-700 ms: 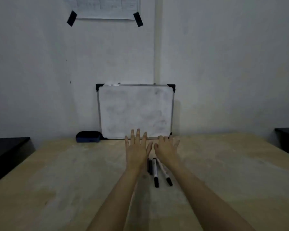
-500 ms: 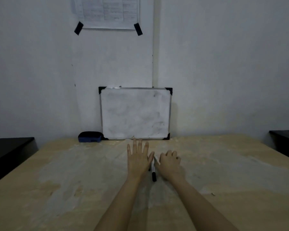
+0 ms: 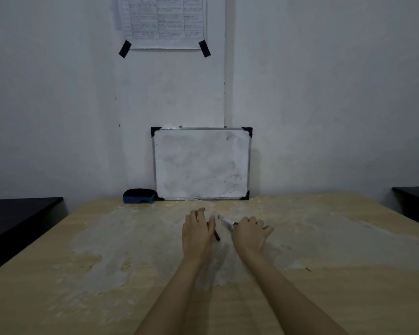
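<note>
My left hand [image 3: 197,234] lies on the wooden table [image 3: 324,238] with its fingers curled over a dark marker [image 3: 216,236]; only the marker's near end pokes out beside the thumb. Just to its right, my right hand [image 3: 250,234] grips a white-barrelled marker [image 3: 225,221], whose far end sticks out towards the back left. A small whiteboard [image 3: 201,163], wiped but smudged, leans upright against the wall behind both hands.
A dark blue eraser [image 3: 139,196] sits on the table left of the whiteboard. A printed sheet [image 3: 165,20] is taped to the wall above. Black furniture stands at the left [image 3: 17,213] and at the right [image 3: 414,201] of the table.
My hands have moved apart and both have curled their fingers. The right hand has taken hold of a white marker and the left has closed over a dark one. The view has shifted.
</note>
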The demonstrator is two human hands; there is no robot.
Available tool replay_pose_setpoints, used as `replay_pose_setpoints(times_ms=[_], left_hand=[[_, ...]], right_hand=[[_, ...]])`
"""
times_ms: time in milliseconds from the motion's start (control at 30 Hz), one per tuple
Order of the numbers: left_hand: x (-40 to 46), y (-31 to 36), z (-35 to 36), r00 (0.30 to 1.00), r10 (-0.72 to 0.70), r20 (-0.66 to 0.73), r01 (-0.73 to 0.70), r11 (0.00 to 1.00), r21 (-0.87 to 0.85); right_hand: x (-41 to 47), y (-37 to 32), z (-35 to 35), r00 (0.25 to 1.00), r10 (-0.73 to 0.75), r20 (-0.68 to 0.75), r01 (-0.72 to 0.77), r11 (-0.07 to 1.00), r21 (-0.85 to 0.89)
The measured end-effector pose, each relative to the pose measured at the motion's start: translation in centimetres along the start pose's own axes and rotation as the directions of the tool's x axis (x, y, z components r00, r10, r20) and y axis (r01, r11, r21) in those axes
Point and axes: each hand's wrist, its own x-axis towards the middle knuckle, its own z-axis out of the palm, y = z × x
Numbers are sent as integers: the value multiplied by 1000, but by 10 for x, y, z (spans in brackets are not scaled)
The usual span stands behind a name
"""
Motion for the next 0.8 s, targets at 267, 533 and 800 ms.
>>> replay_pose_setpoints(times_ms=[267,533,800], left_hand=[[-16,2,9,940,-313,136,338,802,-492],[-18,-12,25,932,-299,205,361,706,-610],[-21,-11,42,942,-280,184,331,687,-647]], right_hand=[[15,41,-8,990,1,139,-110,620,777],[22,61,13,893,-4,450,-423,335,842],[26,57,32,993,-96,66,40,816,576]])
